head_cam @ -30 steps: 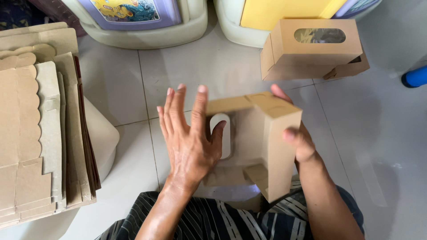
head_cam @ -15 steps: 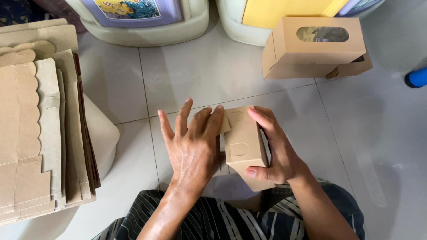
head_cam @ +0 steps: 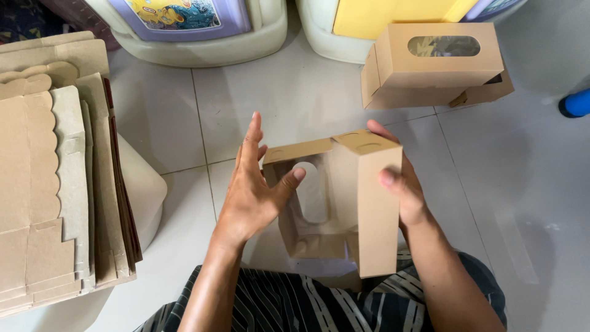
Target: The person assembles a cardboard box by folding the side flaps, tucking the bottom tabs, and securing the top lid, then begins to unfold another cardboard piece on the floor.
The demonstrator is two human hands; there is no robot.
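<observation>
Here, a half-erected brown cardboard box is shown held above the pale tiled floor, near the lap and centred between the two hands. The right hand is closed on the box's right-hand side panel, thumb on the near face and fingers hidden behind, so that this wall is kept upright while the rest remains loose. The left hand is spread wide, fingers extended and pointing far, its thumb pressed against the panel with the rounded window cut-out; the open palm appears to be set as a flat brace against that side, not as a grasp. The box's interior is turned toward the camera, its upper flaps splayed outward. To the far right, a finished box of the same material, with an oval window uppermost, is seen lying on the floor well apart from the hands. To the left, a stack of flat cardboard blanks is laid on a pale container, within reach of the left arm. Two large plastic tubs are seen at the far edge, and a blue object at the right margin
</observation>
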